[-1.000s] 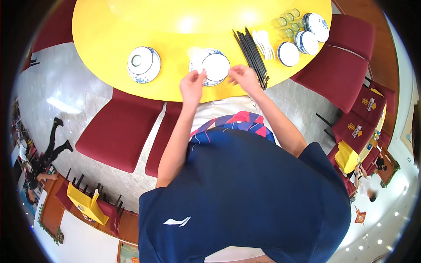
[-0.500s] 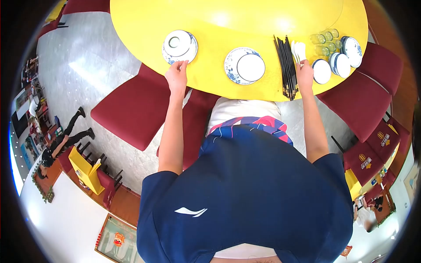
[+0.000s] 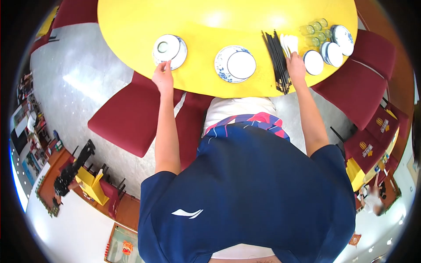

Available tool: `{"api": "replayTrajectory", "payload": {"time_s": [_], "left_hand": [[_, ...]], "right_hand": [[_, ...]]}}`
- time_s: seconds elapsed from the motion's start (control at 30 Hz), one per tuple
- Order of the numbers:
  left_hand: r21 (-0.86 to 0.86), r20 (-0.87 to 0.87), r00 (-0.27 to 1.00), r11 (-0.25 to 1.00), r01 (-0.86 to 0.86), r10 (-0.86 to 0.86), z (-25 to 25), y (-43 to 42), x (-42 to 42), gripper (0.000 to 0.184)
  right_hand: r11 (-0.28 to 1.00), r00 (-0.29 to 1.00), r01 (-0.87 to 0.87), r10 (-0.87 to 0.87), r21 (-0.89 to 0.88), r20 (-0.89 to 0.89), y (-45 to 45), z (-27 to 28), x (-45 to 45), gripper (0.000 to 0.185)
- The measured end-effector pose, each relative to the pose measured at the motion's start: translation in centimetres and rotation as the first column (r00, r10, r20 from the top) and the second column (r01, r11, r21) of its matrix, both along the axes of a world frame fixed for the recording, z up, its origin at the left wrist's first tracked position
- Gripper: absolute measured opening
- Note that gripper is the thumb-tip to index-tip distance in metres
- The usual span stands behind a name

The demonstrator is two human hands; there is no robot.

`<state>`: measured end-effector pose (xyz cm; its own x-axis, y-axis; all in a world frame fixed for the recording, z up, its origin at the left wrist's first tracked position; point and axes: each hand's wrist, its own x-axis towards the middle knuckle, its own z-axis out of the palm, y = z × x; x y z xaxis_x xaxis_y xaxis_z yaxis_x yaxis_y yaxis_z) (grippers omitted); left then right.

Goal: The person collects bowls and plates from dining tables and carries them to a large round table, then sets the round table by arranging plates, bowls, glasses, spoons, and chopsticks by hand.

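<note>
My left hand point(image 3: 163, 77) is at the near edge of a blue-patterned plate point(image 3: 179, 60), fingertips pinched beside the white bowl point(image 3: 160, 42) on it. What the pinch holds, if anything, I cannot make out. A small greenish ring shows in that bowl's middle. My right hand point(image 3: 296, 69) is closed at the lower ends of the white spoons point(image 3: 289, 43), which lie together. Just left of them lies a bundle of black chopsticks point(image 3: 275, 57). Between my hands sits a second patterned plate point(image 3: 222, 61) with a white bowl point(image 3: 241, 65) on it.
Several glasses point(image 3: 316, 27) and stacks of white dishes point(image 3: 313, 62) stand at the right of the yellow table point(image 3: 197, 79). Dark red chairs point(image 3: 125, 116) flank me on both sides. A person in black point(image 3: 74, 173) is by another yellow table at the far left.
The view has shifted, so the table appears further left. My left hand has moved slightly along the plate's edge, closer to the bowl. My right hand stays at the spoons.
</note>
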<state>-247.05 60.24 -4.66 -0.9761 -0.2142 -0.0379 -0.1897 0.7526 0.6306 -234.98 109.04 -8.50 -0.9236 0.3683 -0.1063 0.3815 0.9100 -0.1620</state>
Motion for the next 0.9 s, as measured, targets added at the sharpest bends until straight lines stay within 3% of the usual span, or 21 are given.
{"api": "replayTrajectory", "payload": {"time_s": [0.07, 0.17, 0.47, 0.57, 0.9], "left_hand": [[-0.032, 0.052, 0.998, 0.999, -0.028, 0.03, 0.4, 0.1, -0.5, 0.028], [0.118, 0.039, 0.998, 0.991, -0.057, 0.053, -0.1, -0.4, -0.9, 0.028], [0.23, 0.127, 0.978, 0.954, -0.191, 0.165, 0.5, -1.1, 0.6, 0.039], [0.256, 0.143, 0.971, 0.941, -0.222, 0.191, 0.2, -1.1, 2.0, 0.037], [0.312, 0.213, 0.952, 0.908, -0.279, 0.219, -1.8, 0.2, 7.7, 0.027]], "right_hand": [[1.0, 0.999, 0.025, -0.025, -0.009, 0.022, -0.3, 0.7, -0.3, 0.026], [1.0, 1.0, 0.02, -0.02, 0.003, 0.01, -0.5, 0.6, -0.4, 0.024], [0.992, 0.999, -0.008, 0.004, 0.127, 0.033, -0.5, 0.2, -0.5, 0.017], [0.992, 0.996, -0.009, 0.02, 0.122, -0.085, -1.3, 1.0, -0.7, 0.018], [0.991, 1.0, 0.012, -0.015, 0.136, 0.018, -1.4, 0.6, -1.1, 0.016]]}}
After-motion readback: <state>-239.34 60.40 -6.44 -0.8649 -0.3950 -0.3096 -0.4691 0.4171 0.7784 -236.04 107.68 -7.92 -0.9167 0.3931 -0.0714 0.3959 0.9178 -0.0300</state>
